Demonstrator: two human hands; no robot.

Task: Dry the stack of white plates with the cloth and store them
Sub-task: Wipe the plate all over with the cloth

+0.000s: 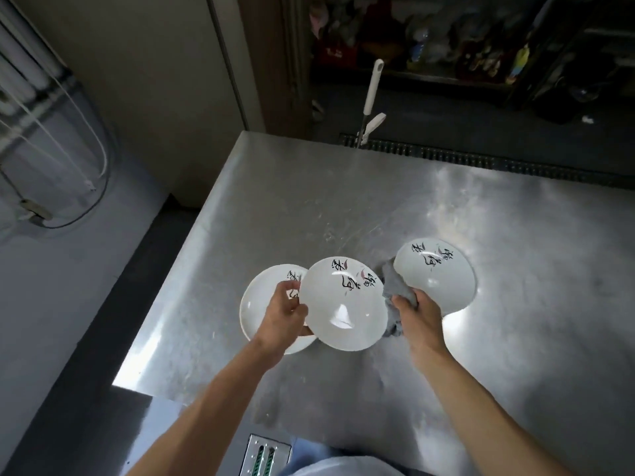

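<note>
Left hand (280,317) fingers pinching middle plate (343,304), right hand (417,312) fingers clutching cloth (395,286), plates flanking.

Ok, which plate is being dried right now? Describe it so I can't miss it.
On the steel worktop sit three white round plates with black brushwork. It is the middle plate, lifted by the left hand, overlapping the left one, with the grey cloth beside it.

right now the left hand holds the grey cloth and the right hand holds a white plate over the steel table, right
Swapped. In the head view the left hand holds the white painted plate, and the right hand holds the crumpled grey cloth, over the steel table.
</note>
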